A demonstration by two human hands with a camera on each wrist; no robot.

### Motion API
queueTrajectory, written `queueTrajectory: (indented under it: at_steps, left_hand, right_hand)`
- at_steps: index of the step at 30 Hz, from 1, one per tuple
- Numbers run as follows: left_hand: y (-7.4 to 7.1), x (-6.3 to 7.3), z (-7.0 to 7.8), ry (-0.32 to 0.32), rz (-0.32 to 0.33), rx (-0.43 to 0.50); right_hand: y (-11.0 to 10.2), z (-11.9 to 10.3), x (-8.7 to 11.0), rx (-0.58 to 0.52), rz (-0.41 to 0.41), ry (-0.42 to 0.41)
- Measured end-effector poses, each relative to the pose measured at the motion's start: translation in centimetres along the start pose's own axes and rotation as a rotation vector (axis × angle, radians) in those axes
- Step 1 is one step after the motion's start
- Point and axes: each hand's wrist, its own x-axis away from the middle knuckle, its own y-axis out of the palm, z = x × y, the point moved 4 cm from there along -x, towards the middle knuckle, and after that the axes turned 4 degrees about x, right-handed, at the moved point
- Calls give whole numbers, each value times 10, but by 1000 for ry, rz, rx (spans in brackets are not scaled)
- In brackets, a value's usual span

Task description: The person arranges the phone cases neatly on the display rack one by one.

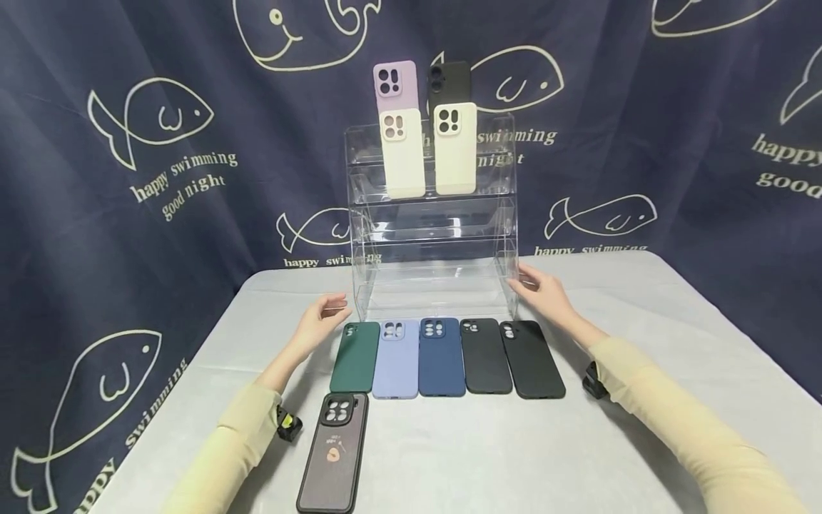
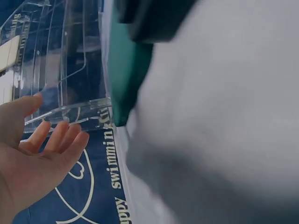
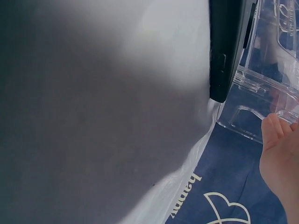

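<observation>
A clear stepped acrylic display rack (image 1: 437,235) stands at the back of the table. My left hand (image 1: 319,321) is just off its lower left side, fingers loosely bent and nothing in them; the left wrist view shows the palm (image 2: 35,172) facing the rack. At the lower right side, the fingertips of my right hand (image 1: 544,294) are right at the rack's side panel, with the fingers fairly straight. Closest to my left hand lies a green phone case (image 1: 356,357). A black phone case (image 1: 533,360) lies nearest my right hand.
Between those two lie a light blue (image 1: 396,360), a dark blue (image 1: 441,360) and another black phone case (image 1: 486,357). A black-rimmed case (image 1: 330,464) lies in front. White (image 1: 403,160), cream (image 1: 456,153), purple (image 1: 406,93) and black cases (image 1: 452,86) stand on the rack's upper tiers. A curtain hangs behind.
</observation>
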Motion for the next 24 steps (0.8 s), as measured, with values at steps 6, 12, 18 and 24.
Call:
queueTrajectory:
  at_steps: [6,12,18,24]
  left_hand:
    - [-8,25,-3,67,-5,-28]
    - [-13,50,-3,128,-95,-5]
    - [-12,69,-1,143,-181,-86]
    - [-11,83,-5,154,-276,-154]
  right_hand:
    - [0,2,-2,12,1,-22]
    - [-1,5,-2,21,-10,-2]
    - [-2,7,-4,38,-5,-5]
    - [1,8,-3,45,-7,-3]
